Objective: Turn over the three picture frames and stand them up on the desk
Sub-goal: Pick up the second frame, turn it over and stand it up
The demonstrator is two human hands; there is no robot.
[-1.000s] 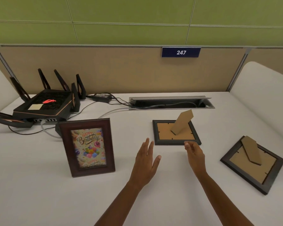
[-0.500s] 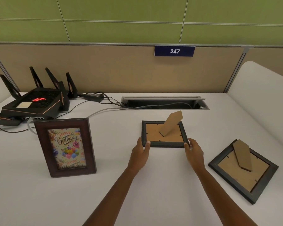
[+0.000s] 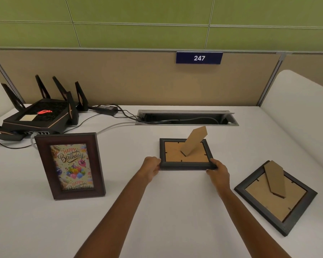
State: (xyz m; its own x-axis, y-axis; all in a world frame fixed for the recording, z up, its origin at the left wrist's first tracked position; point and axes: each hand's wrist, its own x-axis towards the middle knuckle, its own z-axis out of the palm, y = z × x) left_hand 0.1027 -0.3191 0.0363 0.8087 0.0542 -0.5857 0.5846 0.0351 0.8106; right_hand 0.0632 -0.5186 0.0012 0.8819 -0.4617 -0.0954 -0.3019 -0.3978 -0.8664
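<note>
A small black frame (image 3: pixel 185 165) lies face down in the middle of the white desk (image 3: pixel 175 211), its cardboard stand sticking up. My left hand (image 3: pixel 151 169) grips its near left corner and my right hand (image 3: pixel 218 173) grips its near right corner. A brown wooden frame (image 3: pixel 70 165) with a birthday picture stands upright at the left. A larger black frame (image 3: pixel 276 197) lies face down at the right, its stand folded almost flat on its back.
A black router (image 3: pixel 38 115) with antennas sits at the back left, with a power brick (image 3: pixel 107 108) and cables running into an open cable slot (image 3: pixel 186 120). A beige partition with a "247" sign (image 3: pixel 199 58) closes the back. White side panels flank the desk.
Both hands moved forward from above the desk to the small black frame and closed on its near corners. The frame's near edge seems slightly raised.
</note>
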